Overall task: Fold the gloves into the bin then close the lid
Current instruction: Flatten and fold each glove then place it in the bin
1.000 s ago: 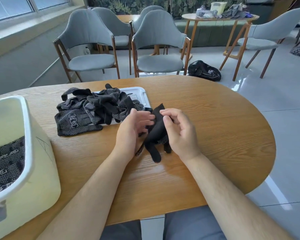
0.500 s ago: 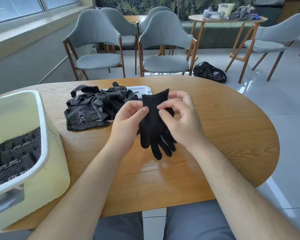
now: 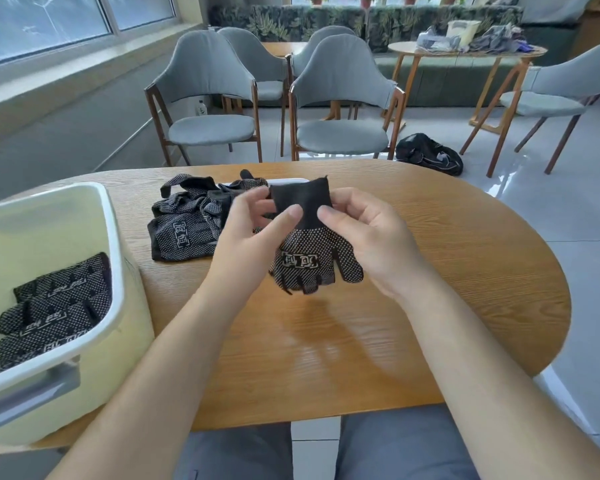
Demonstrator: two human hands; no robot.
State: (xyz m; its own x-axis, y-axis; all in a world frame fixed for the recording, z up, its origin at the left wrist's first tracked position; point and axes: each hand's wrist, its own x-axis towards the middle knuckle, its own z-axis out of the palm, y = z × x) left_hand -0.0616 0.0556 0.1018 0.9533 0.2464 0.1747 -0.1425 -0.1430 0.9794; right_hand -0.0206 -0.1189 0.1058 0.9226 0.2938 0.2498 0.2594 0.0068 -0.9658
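Spanning most of the view, the rounded wooden table (image 3: 447, 271) carries everything in play. At its left edge stands the pale yellow bin (image 3: 116, 271) with a white rim. It is open at the top, and folded gloves (image 3: 56, 306) lie flat in it, stacked with their dotted, lettered sides up. Toward the far edge, left of the middle, sits a loose pile of gloves (image 3: 187, 230), black with white dots, crumpled and overlapping. One lies flat at the front of the pile with its lettering showing. Only a thin white strip of the lid (image 3: 284, 181) shows behind the pile near the far edge, the rest hidden by gloves and hands.

Both forearms reach in from the near edge and meet over the middle of the table. The left hand (image 3: 246, 230) and the right hand (image 3: 368, 233) each pinch the plain cuff of one black glove (image 3: 312, 258), thumbs pressed on the near face and fingers curled behind. The cuff is stretched flat between the two thumbs. The glove hangs cuff up, clear of the table, its dotted side and white lettering facing the camera. Its finger ends point down and look short; whether they are tucked back cannot be told.
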